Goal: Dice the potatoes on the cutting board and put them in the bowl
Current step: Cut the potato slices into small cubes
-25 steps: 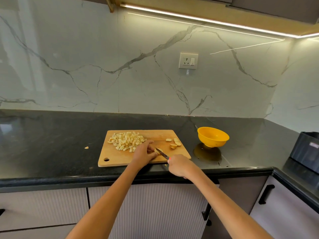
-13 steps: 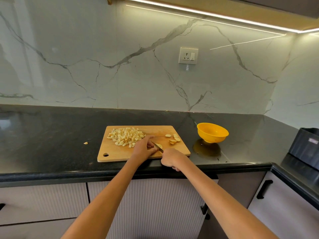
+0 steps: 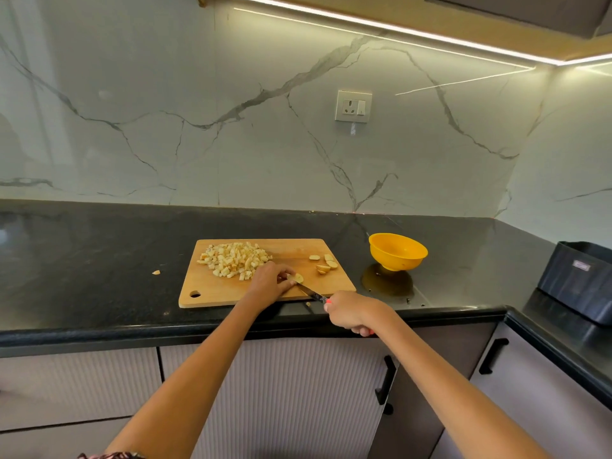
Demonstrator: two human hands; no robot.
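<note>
A wooden cutting board (image 3: 212, 293) lies on the black counter. A pile of diced potato (image 3: 234, 259) covers its back left part. Several potato slices (image 3: 325, 262) lie at its right side. My left hand (image 3: 269, 281) pinches a potato piece (image 3: 298, 277) near the board's front edge. My right hand (image 3: 350, 312) grips the handle of a knife (image 3: 310, 294), off the board's front right corner, with the blade tip at that piece. A yellow bowl (image 3: 397, 251) stands upright to the right of the board; nothing shows inside it.
One stray potato bit (image 3: 156, 272) lies on the counter (image 3: 99, 260) left of the board. A small crumb (image 3: 308, 304) sits by the board's front edge. A dark bin (image 3: 576, 283) stands at the right on the side counter. A wall socket (image 3: 353, 106) is above.
My right hand has pulled the knife back toward the counter edge after pushing in half a second ago. My left hand stays on the potato piece.
</note>
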